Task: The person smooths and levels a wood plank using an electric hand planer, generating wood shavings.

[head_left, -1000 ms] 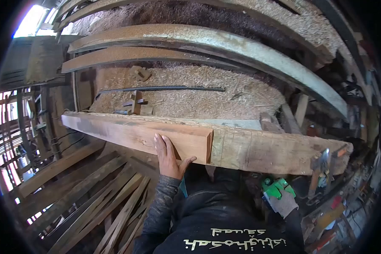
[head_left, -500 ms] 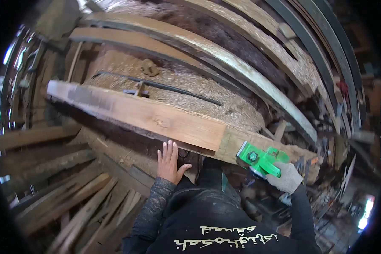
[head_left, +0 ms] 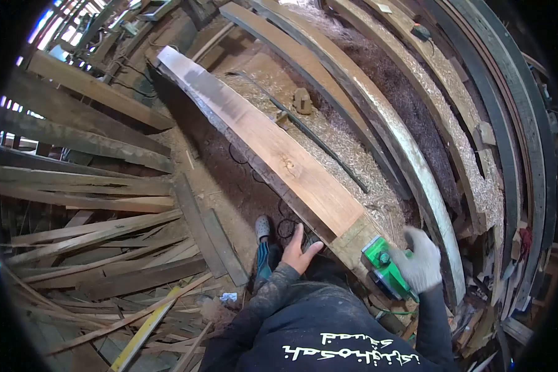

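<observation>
A green electric planer with a black front knob sits at the near end of a long wooden beam. My right hand, in a pale work glove, is over the planer's right side. Its fingers are apart and stretched out, with the thumb close to the knob; whether it touches the planer is hard to make out. My bare left hand is open beside the beam's left edge, holding nothing. Most of the beam's top is smooth and reddish, while the end by the planer is paler and rougher.
A dark metal bar and a small wood block lie among shavings right of the beam. Long curved timbers run along the right. Stacked planks fill the left. A cable hangs by the beam's left side.
The view has turned, so the beam slants more steeply. My right hand has opened from the planer's handle and shifted toward its knob side. My left hand stays open.
</observation>
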`<action>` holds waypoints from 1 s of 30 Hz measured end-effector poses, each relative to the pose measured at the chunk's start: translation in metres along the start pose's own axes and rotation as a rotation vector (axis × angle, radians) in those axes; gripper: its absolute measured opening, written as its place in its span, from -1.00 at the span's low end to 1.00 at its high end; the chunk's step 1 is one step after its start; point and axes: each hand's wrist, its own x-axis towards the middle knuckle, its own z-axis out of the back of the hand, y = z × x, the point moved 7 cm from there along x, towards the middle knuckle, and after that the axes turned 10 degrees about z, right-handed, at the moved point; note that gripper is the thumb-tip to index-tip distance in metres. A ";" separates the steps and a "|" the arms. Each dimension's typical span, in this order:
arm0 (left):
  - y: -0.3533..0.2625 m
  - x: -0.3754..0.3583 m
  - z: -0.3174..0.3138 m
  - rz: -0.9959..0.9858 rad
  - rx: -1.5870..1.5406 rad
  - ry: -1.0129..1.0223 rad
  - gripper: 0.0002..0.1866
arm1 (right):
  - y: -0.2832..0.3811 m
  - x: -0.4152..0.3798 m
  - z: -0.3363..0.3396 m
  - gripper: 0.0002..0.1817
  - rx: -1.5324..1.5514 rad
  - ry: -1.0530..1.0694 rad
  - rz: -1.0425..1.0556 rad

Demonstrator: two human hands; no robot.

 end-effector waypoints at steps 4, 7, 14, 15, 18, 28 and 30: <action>0.006 0.018 -0.018 0.044 -0.134 -0.047 0.21 | 0.018 0.091 -0.061 -0.16 0.191 -0.019 0.133; 0.019 0.040 -0.022 0.139 -0.299 -0.038 0.21 | 0.032 0.124 -0.124 -0.18 0.157 0.132 0.220; 0.042 0.038 -0.033 0.376 -1.062 0.122 -0.12 | 0.084 0.068 -0.168 -0.25 0.182 0.272 0.294; 0.043 0.026 -0.028 0.394 -1.161 0.100 -0.14 | 0.096 0.056 -0.169 -0.21 0.236 0.282 0.318; 0.051 0.015 -0.007 0.269 -1.072 0.034 -0.08 | 0.067 0.048 -0.224 -0.04 0.602 0.281 0.225; -0.027 -0.029 0.050 0.125 -1.173 0.111 -0.16 | 0.170 0.021 -0.101 0.07 0.886 0.270 0.223; -0.053 -0.050 0.078 -0.004 -1.398 0.330 -0.23 | 0.200 0.012 -0.055 0.12 0.802 0.185 0.417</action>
